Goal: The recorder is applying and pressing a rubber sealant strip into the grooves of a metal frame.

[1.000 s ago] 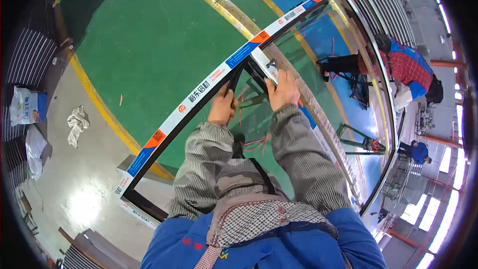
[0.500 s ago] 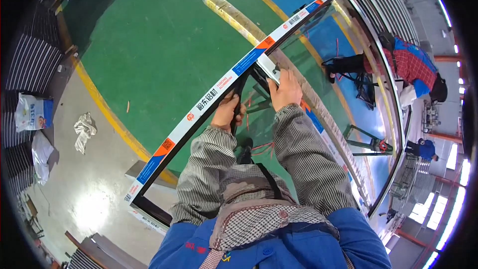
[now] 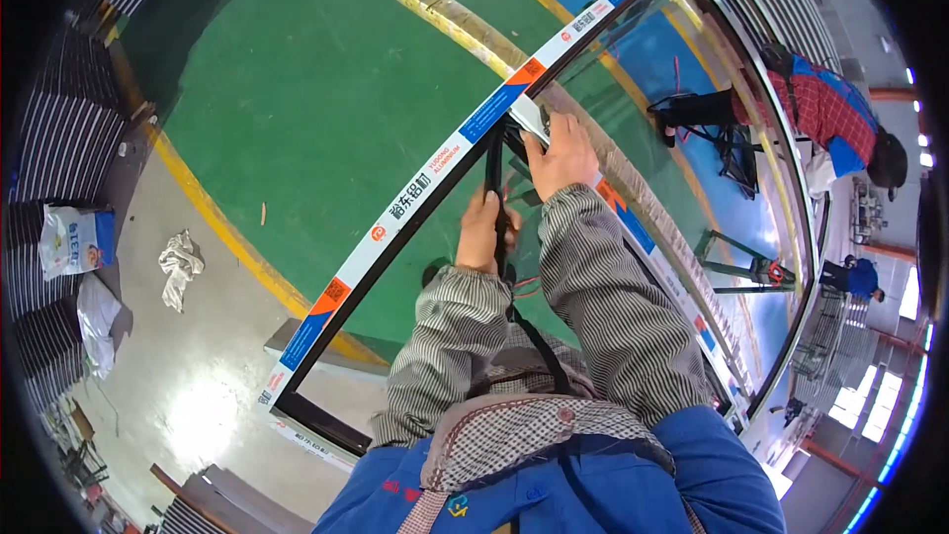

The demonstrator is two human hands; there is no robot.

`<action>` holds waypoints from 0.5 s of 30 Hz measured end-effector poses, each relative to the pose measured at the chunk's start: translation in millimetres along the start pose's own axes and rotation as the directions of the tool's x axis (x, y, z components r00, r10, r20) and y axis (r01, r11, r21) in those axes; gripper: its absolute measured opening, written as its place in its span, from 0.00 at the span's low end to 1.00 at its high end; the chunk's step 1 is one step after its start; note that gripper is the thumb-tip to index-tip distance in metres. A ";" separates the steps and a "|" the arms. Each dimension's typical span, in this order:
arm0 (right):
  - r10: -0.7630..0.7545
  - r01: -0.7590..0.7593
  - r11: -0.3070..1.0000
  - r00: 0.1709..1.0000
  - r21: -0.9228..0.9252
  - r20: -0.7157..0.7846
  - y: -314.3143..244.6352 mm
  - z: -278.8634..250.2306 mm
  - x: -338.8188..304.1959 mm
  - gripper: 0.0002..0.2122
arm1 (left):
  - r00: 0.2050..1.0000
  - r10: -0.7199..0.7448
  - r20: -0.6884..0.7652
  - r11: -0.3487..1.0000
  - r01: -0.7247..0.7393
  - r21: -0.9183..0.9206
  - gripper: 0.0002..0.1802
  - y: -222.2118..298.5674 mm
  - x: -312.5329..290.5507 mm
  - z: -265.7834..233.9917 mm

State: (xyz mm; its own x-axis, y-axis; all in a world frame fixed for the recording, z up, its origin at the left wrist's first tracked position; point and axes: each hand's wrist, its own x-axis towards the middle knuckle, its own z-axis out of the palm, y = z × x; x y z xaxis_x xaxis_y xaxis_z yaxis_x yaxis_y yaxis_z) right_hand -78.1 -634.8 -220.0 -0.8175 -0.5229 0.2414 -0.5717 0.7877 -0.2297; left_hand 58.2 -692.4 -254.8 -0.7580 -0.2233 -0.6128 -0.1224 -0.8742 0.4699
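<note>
A large window frame (image 3: pixel 386 218), dark with white, blue and orange protective film, lies across my view. My left hand (image 3: pixel 478 235) is closed around a long black rubber strip (image 3: pixel 494 173). The strip runs from the frame's inner corner at the crossbar (image 3: pixel 527 116) through my fingers and trails toward my body. On the crossbar, just right of the strip's upper end, rests my right hand (image 3: pixel 561 153), its fingers bent over the bar; whether it pinches something small there is hidden.
A glass pane (image 3: pixel 638 74) fills the frame's far right part. A long wrapped bundle (image 3: pixel 455 22) passes beneath the frame. Another person in a red checked shirt (image 3: pixel 822 109) bends over at the right. A white rag (image 3: pixel 180 270) lies on the floor at left, near stacked profiles (image 3: pixel 59 114).
My left hand has moved right and closer to my body along the strip, which now looks straighter. The right hand stays at the crossbar, a little higher in view.
</note>
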 end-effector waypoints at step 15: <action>-0.068 0.069 0.996 0.998 0.048 -0.019 -12.1 11.5 16.2 0.18 | 0.998 0.057 -0.036 0.937 -0.042 0.346 0.21 38.6 16.2 -21.4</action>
State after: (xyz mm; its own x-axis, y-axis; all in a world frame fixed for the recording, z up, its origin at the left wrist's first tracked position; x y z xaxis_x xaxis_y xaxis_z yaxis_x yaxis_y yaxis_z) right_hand -85.3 -656.6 -224.2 -0.7754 -0.5689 0.2741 -0.6291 0.7334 -0.2574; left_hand 55.0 -738.9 -260.2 -0.7404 -0.2884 -0.6071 -0.3052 -0.6606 0.6859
